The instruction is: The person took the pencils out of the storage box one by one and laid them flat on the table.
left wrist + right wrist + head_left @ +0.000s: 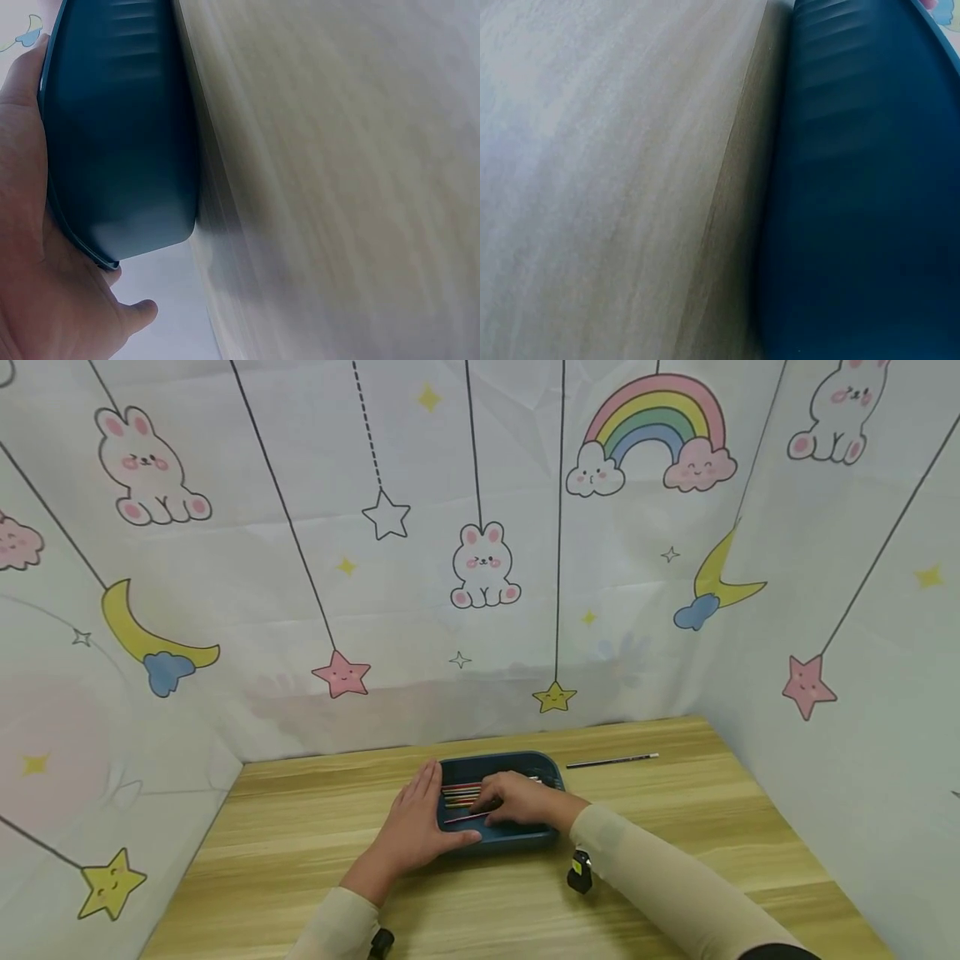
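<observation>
A dark blue tray (495, 842) stands on the wooden table, with several coloured pencils (461, 793) side by side in it. My left hand (412, 822) rests against its left end, fingers straight along the rim and thumb over the near corner. In the left wrist view, the left hand (45, 225) lies along the tray's (120, 150) rim. Reaching inside the tray, my right hand (521, 799) pinches a reddish pencil (457, 819) between thumb and finger, apart from the row. The hand covers the pencil's right part. The right wrist view shows only the tray's outer wall (855, 210).
A dark pencil (611, 762) with a pale end lies on the table (315, 827) right of the tray. Behind the table hangs a white cloth (405, 610) printed with rabbits, stars and a rainbow. Similar cloth walls flank both sides.
</observation>
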Demonstrator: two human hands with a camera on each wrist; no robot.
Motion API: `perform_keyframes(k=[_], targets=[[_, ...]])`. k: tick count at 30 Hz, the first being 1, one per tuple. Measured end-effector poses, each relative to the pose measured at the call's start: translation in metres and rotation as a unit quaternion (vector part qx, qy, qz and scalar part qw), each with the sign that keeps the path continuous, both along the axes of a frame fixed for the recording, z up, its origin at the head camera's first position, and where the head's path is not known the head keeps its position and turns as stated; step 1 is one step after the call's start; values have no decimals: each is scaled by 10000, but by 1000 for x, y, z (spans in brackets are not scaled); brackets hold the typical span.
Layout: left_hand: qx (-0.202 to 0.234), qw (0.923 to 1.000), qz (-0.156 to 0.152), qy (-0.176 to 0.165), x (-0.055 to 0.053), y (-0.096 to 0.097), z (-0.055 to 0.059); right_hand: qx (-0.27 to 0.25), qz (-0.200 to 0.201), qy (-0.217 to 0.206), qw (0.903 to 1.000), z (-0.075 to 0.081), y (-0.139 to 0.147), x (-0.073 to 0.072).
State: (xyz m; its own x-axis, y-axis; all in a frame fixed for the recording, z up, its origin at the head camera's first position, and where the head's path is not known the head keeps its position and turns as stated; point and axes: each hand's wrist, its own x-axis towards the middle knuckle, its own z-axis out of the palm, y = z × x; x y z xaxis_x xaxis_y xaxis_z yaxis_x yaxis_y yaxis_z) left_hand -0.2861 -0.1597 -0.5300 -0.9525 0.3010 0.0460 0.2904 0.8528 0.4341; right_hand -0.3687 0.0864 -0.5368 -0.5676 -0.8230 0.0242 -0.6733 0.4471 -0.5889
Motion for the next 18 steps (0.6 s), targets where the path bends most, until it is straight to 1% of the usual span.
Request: perform_keyframes(k=[4, 11, 18], targets=[[-13, 10000, -13, 23, 0, 0, 0, -30, 11, -71, 10000, -1, -1, -1], [-105, 9999, -15, -11, -1, 0, -1, 26, -36, 127, 9999, -2, -1, 0], [-108, 9999, -21, 28, -3, -1, -2, 21, -52, 146, 9999, 2, 0, 3]])
